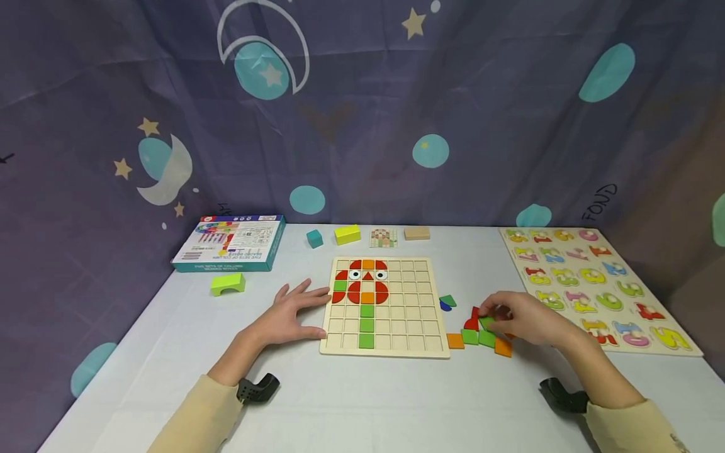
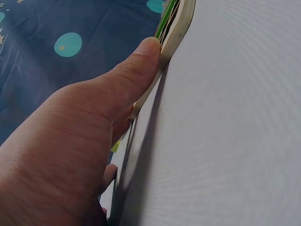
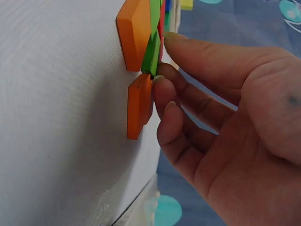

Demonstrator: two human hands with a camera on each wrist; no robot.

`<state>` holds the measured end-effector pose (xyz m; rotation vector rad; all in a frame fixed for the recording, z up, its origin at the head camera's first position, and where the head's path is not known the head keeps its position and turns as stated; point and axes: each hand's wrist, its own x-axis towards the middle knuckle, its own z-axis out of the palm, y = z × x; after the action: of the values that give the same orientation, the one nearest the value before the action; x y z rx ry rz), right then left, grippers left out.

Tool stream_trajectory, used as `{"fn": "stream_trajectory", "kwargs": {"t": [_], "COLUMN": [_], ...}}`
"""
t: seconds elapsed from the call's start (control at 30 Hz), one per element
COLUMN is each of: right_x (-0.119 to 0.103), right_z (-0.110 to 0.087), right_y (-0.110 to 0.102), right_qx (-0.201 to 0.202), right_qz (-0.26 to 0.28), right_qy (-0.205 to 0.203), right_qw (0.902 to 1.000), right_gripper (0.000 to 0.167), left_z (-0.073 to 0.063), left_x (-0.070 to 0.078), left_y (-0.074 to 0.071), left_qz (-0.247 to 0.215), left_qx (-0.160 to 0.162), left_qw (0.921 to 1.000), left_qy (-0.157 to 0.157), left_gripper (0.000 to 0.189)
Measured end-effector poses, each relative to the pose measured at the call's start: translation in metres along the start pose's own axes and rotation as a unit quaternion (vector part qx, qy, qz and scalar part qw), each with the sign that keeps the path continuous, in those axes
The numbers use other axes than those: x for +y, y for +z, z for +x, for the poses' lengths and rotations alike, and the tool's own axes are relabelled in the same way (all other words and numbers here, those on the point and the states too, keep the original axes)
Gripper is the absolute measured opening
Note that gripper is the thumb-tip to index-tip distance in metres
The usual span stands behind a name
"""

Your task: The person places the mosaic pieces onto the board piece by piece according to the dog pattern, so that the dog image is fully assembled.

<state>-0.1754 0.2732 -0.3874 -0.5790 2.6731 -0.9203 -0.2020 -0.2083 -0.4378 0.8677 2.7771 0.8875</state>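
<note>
A wooden grid board (image 1: pixel 410 327) lies on the table, partly filled with red, orange and green tiles, some bearing eyes. My left hand (image 1: pixel 287 316) rests at its left edge with fingers spread and fairly straight; the left wrist view shows the thumb (image 2: pixel 136 63) against the board's side. To the right of the board, my right hand (image 1: pixel 523 316) is over a loose heap of tiles. Its thumb and index finger pinch a green tile (image 3: pixel 151 56) at the edges. Orange tiles (image 3: pixel 134 35), other green tiles (image 1: pixel 469 336) and a red piece (image 1: pixel 472 321) lie close by.
A flat box (image 1: pixel 229 245) and a light green arch block (image 1: pixel 228 284) stand at left. Behind the board are a teal cube (image 1: pixel 314 238), a yellow block (image 1: pixel 347 234), a picture card (image 1: pixel 383 238) and a wooden block (image 1: pixel 416 233). A number puzzle board (image 1: pixel 595 289) lies at right.
</note>
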Motion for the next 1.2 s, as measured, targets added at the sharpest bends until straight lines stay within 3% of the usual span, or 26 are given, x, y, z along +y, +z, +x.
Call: {"fn": "stream_trajectory", "kwargs": {"t": [0.47,0.93,1.2], "right_x": [0.002,0.018,0.024], "right_z": [-0.002,-0.006,-0.002], "right_y": [-0.003,-0.013,-0.008], "right_qx": [-0.012,0.023,0.011], "right_qz": [-0.009,-0.013,-0.009], "right_qy": [-0.001,0.017,0.011], "right_qw": [0.9999,0.9995,0.9998], "right_gripper": [0.022,0.026,0.016], "left_z": [-0.002,0.000,0.000], "left_x": [0.002,0.001,0.001], "left_y": [-0.001,-0.001,0.000], "left_qz": [-0.001,0.004,0.002], "left_qx": [0.003,0.000,-0.002], "left_qw": [1.0000,1.0000,1.0000], "left_qy": [0.004,0.001,-0.005], "left_gripper": [0.080,0.080,0.079]}}
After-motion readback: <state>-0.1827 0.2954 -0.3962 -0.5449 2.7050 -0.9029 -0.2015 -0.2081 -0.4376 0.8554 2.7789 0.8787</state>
